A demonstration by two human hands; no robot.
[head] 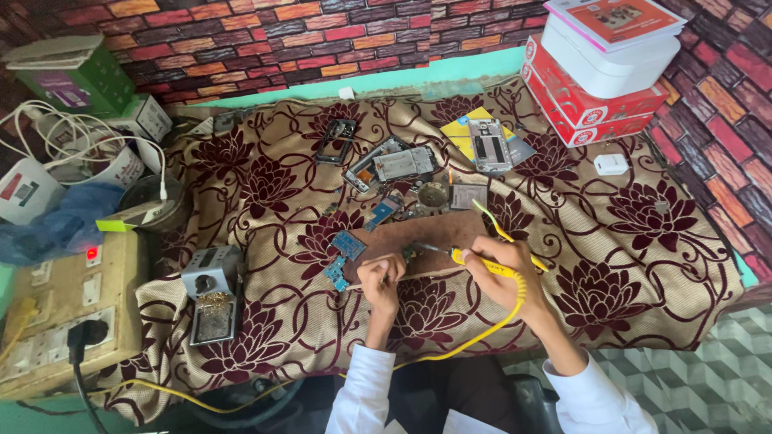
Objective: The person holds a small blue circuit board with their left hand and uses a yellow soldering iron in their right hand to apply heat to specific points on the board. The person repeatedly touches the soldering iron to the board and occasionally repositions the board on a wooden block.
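Matt woven cloth [611,241]; glossy plastic soldering iron [482,261]

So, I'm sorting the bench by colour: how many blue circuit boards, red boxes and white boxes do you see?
Blue circuit boards: 3
Red boxes: 2
White boxes: 1
Total: 6

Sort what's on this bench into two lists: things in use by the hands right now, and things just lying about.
In use:
- yellow soldering iron, gripped in right hand
- small circuit board at the iron's tip, beside left hand
- brown work mat

Lying about:
- blue circuit boards
- opened phone bodies
- empty phone frame
- metal iron stand
- red and white boxes
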